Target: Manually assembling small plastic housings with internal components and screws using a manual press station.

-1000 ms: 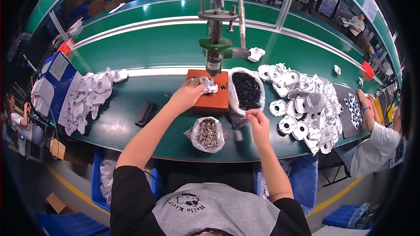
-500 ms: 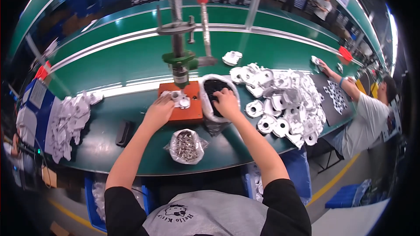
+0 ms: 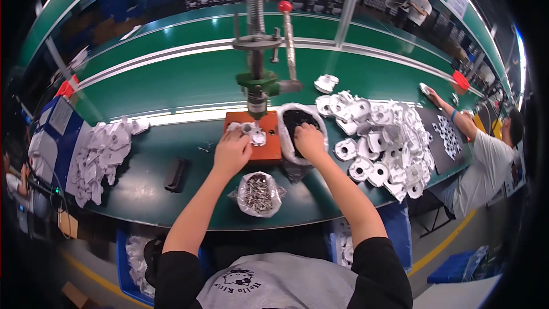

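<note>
My left hand [image 3: 233, 153] rests at the near left of an orange block [image 3: 266, 152], fingers closed on a white moulded part [image 3: 257, 135] lying there. Above the block stands a green hand press [image 3: 257, 87] with a red-knobbed lever [image 3: 290, 46]. To the right, my right hand [image 3: 309, 142] reaches into a white bag [image 3: 324, 131] of small black pieces [image 3: 293, 120]. Its fingers curl down among them, with the tips hidden, so what they grip cannot be made out. Nearer to me sits a clear bag of metal screws or pins [image 3: 260, 195].
A big heap of white parts [image 3: 394, 137] covers the bench's right side; another pile [image 3: 103, 157] lies left by a blue box [image 3: 48, 137]. A dark oblong case [image 3: 176, 174] lies left of my arm. At far right, a co-worker's hand [image 3: 436, 98] is near a white piece.
The whole view has shifted, so the bench appears farther right. My left hand has moved slightly rightward over the white part. My right hand stays inside the bag of black pieces.
</note>
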Tool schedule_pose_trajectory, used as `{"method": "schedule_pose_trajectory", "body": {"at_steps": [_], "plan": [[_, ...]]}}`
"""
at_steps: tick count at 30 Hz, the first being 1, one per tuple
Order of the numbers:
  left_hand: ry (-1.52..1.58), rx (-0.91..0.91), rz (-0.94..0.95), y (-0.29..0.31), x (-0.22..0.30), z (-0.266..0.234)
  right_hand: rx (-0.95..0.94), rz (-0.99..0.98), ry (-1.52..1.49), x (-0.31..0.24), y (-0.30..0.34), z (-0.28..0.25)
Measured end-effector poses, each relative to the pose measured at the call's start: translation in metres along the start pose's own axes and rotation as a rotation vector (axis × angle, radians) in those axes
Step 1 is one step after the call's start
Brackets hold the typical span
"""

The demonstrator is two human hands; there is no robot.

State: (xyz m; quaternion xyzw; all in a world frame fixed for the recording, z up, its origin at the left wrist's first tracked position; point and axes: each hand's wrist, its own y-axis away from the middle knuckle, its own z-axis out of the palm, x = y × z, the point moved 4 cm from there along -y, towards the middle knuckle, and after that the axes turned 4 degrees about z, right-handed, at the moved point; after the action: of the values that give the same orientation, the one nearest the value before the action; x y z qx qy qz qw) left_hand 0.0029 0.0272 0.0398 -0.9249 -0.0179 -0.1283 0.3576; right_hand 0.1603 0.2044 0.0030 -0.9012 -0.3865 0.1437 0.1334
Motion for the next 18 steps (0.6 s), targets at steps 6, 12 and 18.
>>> {"method": "schedule_pose_trajectory", "body": {"at_steps": [6, 12, 18], "plan": [[-0.023, 0.037, -0.046, 0.004, -0.002, 0.001, -0.111, 0.012, -0.081, -0.002, 0.000, -0.007], [-0.029, 0.055, -0.015, 0.000, -0.004, 0.000, -0.139, 0.150, -0.224, 0.001, -0.010, -0.021], [-0.047, 0.047, -0.034, -0.002, 0.000, 0.001, -0.021, 0.095, -0.211, -0.003, -0.014, -0.029]]}}
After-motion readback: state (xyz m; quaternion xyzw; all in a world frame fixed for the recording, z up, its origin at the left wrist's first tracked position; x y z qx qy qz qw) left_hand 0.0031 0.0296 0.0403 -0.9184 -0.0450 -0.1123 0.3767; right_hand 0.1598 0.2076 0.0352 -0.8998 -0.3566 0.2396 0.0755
